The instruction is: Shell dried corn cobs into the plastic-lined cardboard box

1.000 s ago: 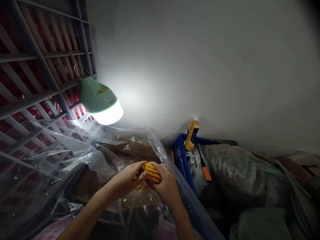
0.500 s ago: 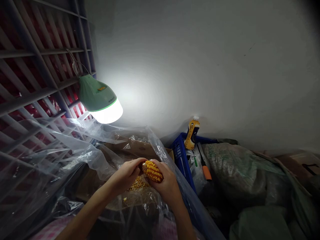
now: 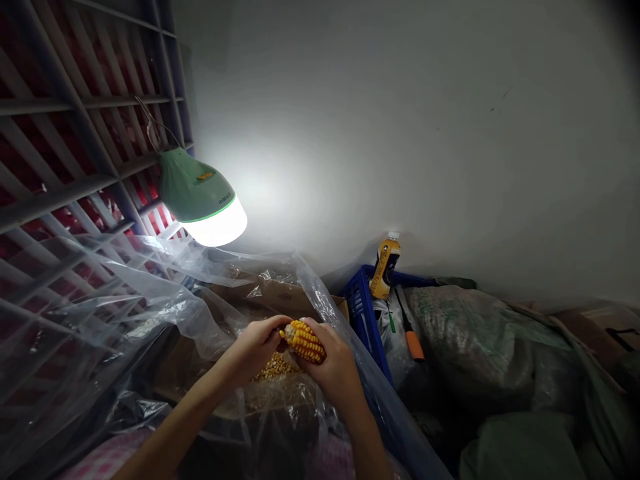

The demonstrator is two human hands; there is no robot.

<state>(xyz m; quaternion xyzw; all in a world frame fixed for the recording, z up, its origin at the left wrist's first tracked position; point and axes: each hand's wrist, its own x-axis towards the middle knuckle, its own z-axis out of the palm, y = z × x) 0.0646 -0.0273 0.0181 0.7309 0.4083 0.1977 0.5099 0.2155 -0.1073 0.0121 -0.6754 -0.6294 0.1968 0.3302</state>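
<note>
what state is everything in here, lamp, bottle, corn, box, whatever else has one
lamp: lit, hanging
bottle: capped, leaning
corn cob: mostly kernelled, pale patch at left end
loose kernels: piled below corn cob
cardboard box: open on top
clear plastic: crumpled
blue crate: open-topped, things inside
right grip: closed around corn cob
left grip: fingers bent, contact unclear

Glossy, crinkled plastic sheeting [image 3: 193, 323], bumpy corn cob [image 3: 308, 341], matt cardboard box [image 3: 280, 293], smooth plastic lamp [image 3: 193, 190].
</note>
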